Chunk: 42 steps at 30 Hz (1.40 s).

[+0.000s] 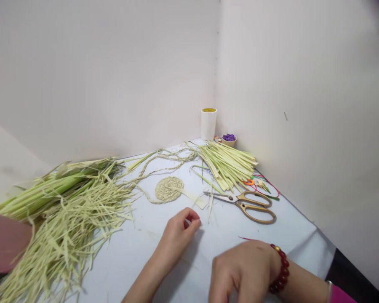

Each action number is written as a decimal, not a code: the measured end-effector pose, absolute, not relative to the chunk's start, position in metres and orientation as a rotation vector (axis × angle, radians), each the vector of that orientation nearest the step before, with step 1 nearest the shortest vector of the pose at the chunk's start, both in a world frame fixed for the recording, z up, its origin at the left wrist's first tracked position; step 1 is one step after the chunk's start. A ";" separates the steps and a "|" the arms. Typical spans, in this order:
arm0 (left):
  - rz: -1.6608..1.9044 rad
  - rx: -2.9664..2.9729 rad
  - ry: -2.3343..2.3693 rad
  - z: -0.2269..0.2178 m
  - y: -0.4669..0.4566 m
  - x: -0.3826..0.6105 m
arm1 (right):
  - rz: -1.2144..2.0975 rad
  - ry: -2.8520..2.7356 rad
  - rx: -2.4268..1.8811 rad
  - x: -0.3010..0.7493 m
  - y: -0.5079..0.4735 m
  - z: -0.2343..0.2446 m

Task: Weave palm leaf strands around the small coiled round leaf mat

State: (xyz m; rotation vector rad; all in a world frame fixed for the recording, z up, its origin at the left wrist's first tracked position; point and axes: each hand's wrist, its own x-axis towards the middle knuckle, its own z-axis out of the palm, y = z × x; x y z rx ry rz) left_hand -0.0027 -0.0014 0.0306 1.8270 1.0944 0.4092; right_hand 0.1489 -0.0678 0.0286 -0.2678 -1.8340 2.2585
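My left hand [179,231] is just above the table, thumb and fingertips pinched together; anything between them is too small to make out. Nearer to me, my right hand [244,271] has its fingers bent downward in a closed grip, with the tips cut off by the lower edge, so what they hold is hidden. Beyond my left hand lies a flat coiled disc of braided straw [169,189], a pale leaf strip [194,198] reaching from its middle. Its braided cord [147,168] runs back across the table. Scissors [244,203] with bronze handles lie partly open to the right.
A heap of shredded leaf strips [78,227] and green stalks [60,185] covers the left side. Cut strips [229,162] lie at the back right, near a white cup [209,124] and a small bowl of purple pieces [229,140]. Walls [287,126] bound the table.
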 end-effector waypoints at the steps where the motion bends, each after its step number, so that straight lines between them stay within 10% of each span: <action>1: 0.495 1.940 1.175 0.026 0.003 0.002 | 2.247 -1.776 -0.350 0.152 -0.064 0.036; 15: 0.666 2.499 1.201 0.011 0.053 0.083 | 0.739 -0.961 -1.513 0.216 0.006 0.016; 42: 0.740 1.254 0.916 0.057 0.013 0.001 | 1.348 -1.057 -1.115 0.162 0.001 0.049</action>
